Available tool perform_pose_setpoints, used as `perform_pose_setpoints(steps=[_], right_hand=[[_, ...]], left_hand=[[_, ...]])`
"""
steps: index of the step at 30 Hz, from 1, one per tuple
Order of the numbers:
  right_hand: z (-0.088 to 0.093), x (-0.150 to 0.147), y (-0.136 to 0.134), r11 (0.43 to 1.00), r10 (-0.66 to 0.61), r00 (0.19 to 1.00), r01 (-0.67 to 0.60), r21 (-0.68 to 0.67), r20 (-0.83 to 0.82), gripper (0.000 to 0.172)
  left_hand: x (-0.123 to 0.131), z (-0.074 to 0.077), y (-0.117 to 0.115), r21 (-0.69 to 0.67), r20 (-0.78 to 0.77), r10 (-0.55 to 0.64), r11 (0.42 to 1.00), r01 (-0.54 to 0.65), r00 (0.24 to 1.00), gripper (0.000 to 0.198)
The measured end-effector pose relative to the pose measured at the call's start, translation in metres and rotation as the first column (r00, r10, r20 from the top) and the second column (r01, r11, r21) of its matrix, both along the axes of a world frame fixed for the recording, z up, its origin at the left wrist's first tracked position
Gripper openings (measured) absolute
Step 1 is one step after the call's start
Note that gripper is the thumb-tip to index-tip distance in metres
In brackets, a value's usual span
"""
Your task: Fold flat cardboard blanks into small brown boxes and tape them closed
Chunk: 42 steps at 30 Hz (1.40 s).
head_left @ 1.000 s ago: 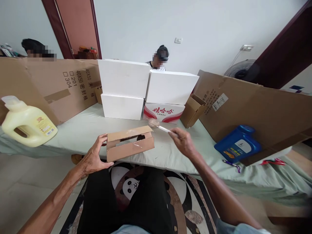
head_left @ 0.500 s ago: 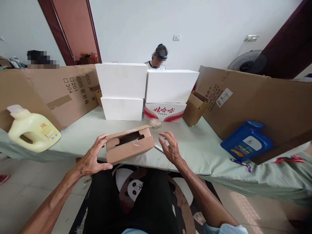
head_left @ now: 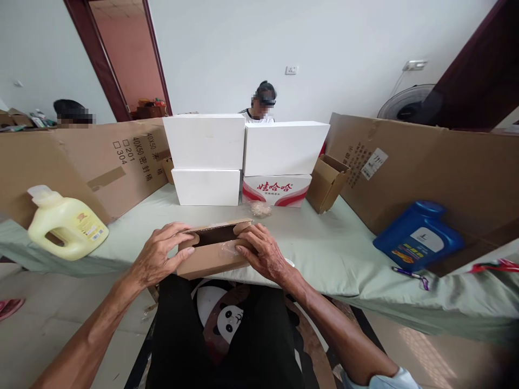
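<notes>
A small brown cardboard box sits at the near edge of the table, its top side open and its inside dark. My left hand grips its left end, with the thumb on the near wall and fingers over the end flap. At the other end, my right hand is closed round the corner, fingers over the right flap and thumb on the near wall. A strip of clear tape shows on the near wall beside my right thumb. Part of a white object peeks out behind my right wrist.
White boxes and a red-and-white carton are stacked ahead, with a small plastic-wrapped bundle before them. Large cardboard sheets flank both sides. A yellow jug stands left; a blue bottle and purple pen lie right.
My right hand has moved left from beside the box and taken hold of its right end. My left fingers have shifted onto the left flap, and that flap is now bent inward less.
</notes>
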State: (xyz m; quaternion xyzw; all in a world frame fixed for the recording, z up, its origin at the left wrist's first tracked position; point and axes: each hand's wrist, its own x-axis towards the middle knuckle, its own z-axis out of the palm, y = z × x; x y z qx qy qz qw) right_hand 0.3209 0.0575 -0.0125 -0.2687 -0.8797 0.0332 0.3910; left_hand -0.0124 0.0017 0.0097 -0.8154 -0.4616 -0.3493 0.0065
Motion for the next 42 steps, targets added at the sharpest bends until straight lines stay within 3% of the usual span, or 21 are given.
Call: perform_pose_setpoints(steps=[5,9,12,19,34,42], right_hand=[[-0.002,-0.012,-0.006,1.000,0.020,1.000,-0.021,-0.015,-0.016,0.019],[-0.003,-0.017,-0.008,1.000,0.010,0.999,-0.010,0.000,-0.036,0.018],[-0.005,-0.017,-0.008,1.000,0.006,0.998,-0.007,-0.019,-0.055,0.020],[-0.009,-0.021,-0.006,1.000,-0.012,0.997,0.011,-0.012,-0.079,0.028],[-0.007,-0.022,-0.002,0.996,-0.016,0.997,0.009,-0.090,-0.074,0.021],[0.003,-0.016,-0.001,0.993,0.076,0.996,-0.081,-0.091,-0.051,0.018]], left_hand=[[0.031,0.032,0.013,0.035,-0.201,-0.031,0.999,0.038,0.979,0.028],[0.049,0.047,0.031,0.011,-0.337,-0.049,0.998,0.056,0.940,0.032],[0.059,0.053,0.037,0.005,-0.373,-0.077,0.996,0.084,0.925,0.038],[0.072,0.052,0.025,-0.146,-0.330,-0.198,0.977,0.157,0.923,0.019],[0.064,0.048,0.030,-0.156,-0.276,-0.158,0.981,0.118,0.948,0.033],[0.013,0.063,0.048,-0.298,-0.269,-0.113,0.954,0.029,0.957,0.046]])
